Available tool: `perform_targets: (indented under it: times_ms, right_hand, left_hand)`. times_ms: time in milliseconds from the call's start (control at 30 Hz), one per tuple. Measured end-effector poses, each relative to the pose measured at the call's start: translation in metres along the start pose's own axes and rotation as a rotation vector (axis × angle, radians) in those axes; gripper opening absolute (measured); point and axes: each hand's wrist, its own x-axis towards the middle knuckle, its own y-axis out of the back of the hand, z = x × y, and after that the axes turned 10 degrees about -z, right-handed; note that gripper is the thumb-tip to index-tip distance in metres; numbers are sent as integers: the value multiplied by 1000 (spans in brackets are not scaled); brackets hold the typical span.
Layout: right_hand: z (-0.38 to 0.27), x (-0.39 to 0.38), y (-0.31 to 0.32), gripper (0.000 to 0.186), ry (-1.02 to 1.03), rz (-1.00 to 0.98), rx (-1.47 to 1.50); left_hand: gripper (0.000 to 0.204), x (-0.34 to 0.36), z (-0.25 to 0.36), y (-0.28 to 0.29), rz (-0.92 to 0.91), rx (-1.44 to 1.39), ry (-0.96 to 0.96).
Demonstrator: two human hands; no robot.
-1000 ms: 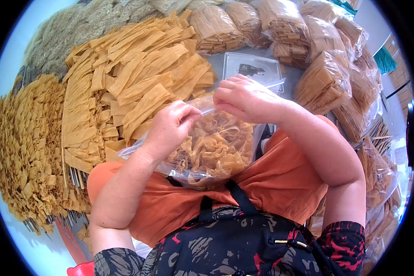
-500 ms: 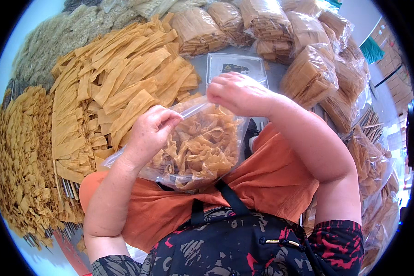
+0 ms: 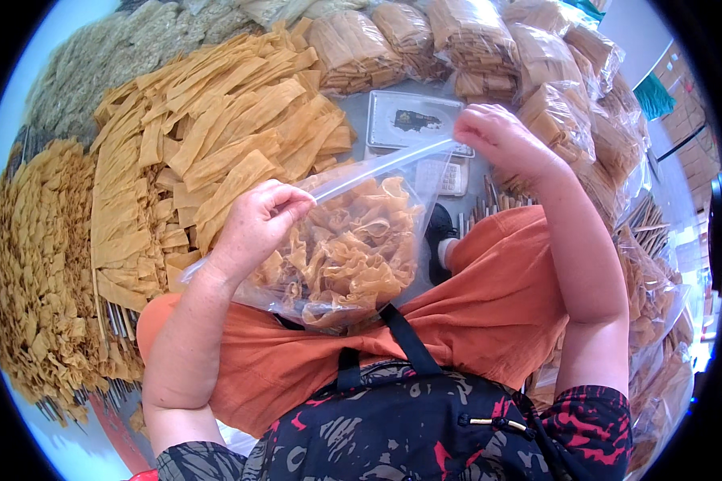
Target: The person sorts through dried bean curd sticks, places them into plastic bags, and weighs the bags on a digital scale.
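Note:
A clear plastic zip bag [image 3: 341,248] filled with curly, yellowish dried pieces, which look like dried tofu skin, rests on my lap. Its whitish zip strip [image 3: 377,166] is stretched between my two hands. My left hand [image 3: 266,218] pinches the strip's left end, thumb against fingers. At the far right end of the strip, my right hand [image 3: 501,138] is closed on the bag's edge. The mouth between them runs straight and tilts up to the right.
A flat scale [image 3: 415,120] with a keypad stands beyond the bag. Long yellow strips [image 3: 233,136] are heaped at left, beside crinkled dried pieces [image 3: 40,272] on rods. Stacked plastic-wrapped bundles [image 3: 469,36] curve round the back and right. A black shoe [image 3: 439,240] shows beside my knee.
My right hand has slid along the zip strip, up and to the right, to its far end. The strip now shows at full length. My left hand has barely moved.

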Motion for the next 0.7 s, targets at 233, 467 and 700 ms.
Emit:
perform_targets:
  times_ms: [233, 467, 700]
  right_hand:
    - [-25, 24, -3, 17, -86, 245, 121]
    - [-96, 74, -55, 17, 372, -80, 2]
    - [-103, 85, -65, 14, 484, -10, 0]
  left_hand:
    - [12, 4, -2, -8, 109, 231, -112]
    - [14, 8, 6, -15, 102, 322, -191]
    - [15, 3, 6, -8, 52, 237, -143]
